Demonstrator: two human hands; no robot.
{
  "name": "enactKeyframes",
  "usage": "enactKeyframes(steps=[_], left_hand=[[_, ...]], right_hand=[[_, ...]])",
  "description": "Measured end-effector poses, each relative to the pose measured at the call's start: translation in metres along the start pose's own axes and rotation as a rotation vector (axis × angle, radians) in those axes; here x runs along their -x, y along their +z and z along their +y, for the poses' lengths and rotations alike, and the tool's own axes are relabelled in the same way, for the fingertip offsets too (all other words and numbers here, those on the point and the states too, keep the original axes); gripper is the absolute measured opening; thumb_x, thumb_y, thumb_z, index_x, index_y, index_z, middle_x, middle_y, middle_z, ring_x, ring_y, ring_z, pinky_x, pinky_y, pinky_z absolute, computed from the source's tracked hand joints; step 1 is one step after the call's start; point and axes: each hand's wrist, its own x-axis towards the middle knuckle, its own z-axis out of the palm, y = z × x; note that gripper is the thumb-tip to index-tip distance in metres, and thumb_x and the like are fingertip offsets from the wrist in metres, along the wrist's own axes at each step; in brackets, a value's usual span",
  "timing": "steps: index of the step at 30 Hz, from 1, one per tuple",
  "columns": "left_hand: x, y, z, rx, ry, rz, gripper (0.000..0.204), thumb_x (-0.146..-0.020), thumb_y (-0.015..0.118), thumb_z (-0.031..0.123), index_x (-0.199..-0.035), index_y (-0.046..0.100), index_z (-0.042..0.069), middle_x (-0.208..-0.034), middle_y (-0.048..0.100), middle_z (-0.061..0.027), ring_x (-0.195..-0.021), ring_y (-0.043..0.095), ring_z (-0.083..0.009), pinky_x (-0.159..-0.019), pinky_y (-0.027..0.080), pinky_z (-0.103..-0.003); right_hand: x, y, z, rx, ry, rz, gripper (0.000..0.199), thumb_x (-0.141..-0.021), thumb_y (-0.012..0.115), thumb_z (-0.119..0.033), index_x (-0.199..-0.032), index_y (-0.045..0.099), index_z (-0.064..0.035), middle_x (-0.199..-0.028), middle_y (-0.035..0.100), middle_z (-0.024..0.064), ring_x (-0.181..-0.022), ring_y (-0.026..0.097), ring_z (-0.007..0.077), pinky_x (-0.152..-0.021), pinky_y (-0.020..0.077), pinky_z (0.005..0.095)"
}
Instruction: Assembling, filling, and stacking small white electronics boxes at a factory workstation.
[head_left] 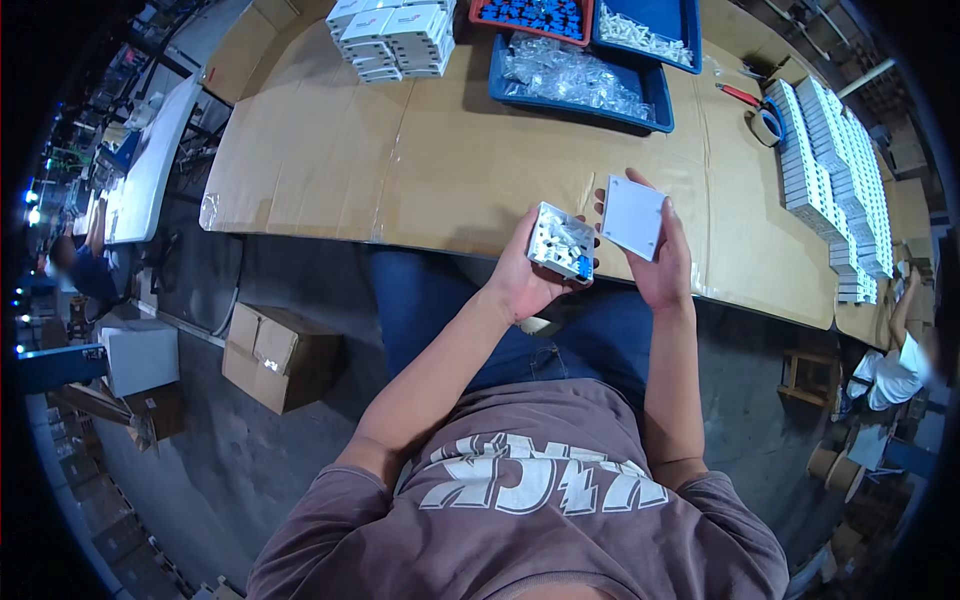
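My left hand [517,278] is wrapped round a small white plastic box [548,228], its open side up. White parts and a blue piece show inside it. Just to the right, my right hand [673,268] grips a flat, square white cover [633,218] by its edges, tilted and apart from the box. Both are held over the near edge of the cardboard-covered table [450,170].
Beyond my hands are a blue tray [655,115] of clear plastic bags, a blue tray of white parts [640,38] and a red tray of blue parts [530,14]. White boxes are stacked far left [395,40] and right [835,170]. Tape [766,127] lies near the right stacks.
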Motion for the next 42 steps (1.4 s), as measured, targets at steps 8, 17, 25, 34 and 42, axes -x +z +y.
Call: enactKeyframes(steps=[8, 17, 25, 34, 42], left_hand=[[0.0, -0.002, -0.005, -0.021, -0.002, 0.073, 0.069, -0.108, 0.029, 0.061, -0.14, 0.056, 0.006, -0.124, 0.067, -0.0166, -0.107, 0.066, -0.0347, -0.095, 0.052, -0.048], [-0.006, -0.011, -0.009, -0.047, 0.04, 0.085, 0.063, -0.109, 0.022, 0.06, -0.134, 0.057, 0.015, -0.121, 0.067, -0.0105, -0.108, 0.066, -0.0282, -0.094, 0.053, -0.05], [-0.004, -0.006, -0.011, -0.078, 0.034, 0.203, 0.061, -0.108, 0.025, 0.063, -0.133, 0.059, 0.019, -0.123, 0.067, -0.0081, -0.111, 0.065, -0.0273, -0.097, 0.052, -0.054], [-0.003, -0.005, -0.014, -0.041, 0.063, 0.245, 0.056, -0.109, 0.027, 0.059, -0.126, 0.062, 0.018, -0.121, 0.067, -0.0069, -0.115, 0.064, -0.0264, -0.1, 0.051, -0.05], [-0.003, -0.004, -0.021, -0.054, 0.054, 0.295, 0.057, -0.109, 0.024, 0.059, -0.131, 0.057, 0.018, -0.124, 0.064, -0.0072, -0.117, 0.062, -0.027, -0.1, 0.051, -0.051]], right_hand=[[-0.006, 0.005, 0.008, 0.481, -0.008, -0.128, 0.055, -0.107, 0.049, -0.041, -0.146, 0.055, -0.0018, -0.135, 0.064, 0.0151, -0.127, 0.059, 0.0242, -0.112, 0.0415, 0.0375], [-0.005, 0.011, 0.024, 0.675, -0.008, -0.2, 0.047, -0.108, 0.054, -0.032, -0.144, 0.058, -0.002, -0.136, 0.064, 0.0124, -0.13, 0.056, 0.0215, -0.112, 0.0399, 0.0349], [0.0, 0.012, 0.041, 0.766, -0.008, -0.284, 0.044, -0.108, 0.054, -0.029, -0.142, 0.057, -0.0004, -0.137, 0.059, 0.0128, -0.127, 0.055, 0.0231, -0.109, 0.0412, 0.0338], [0.003, 0.011, 0.054, 0.909, -0.193, -0.3, 0.044, -0.109, 0.051, -0.026, -0.143, 0.056, 0.0012, -0.143, 0.058, 0.0177, -0.133, 0.053, 0.0305, -0.114, 0.0379, 0.0379], [0.004, 0.002, 0.058, 0.968, -0.138, -0.323, 0.043, -0.11, 0.048, -0.026, -0.144, 0.056, -0.0005, -0.143, 0.059, 0.0198, -0.133, 0.052, 0.0327, -0.114, 0.0379, 0.0394]])
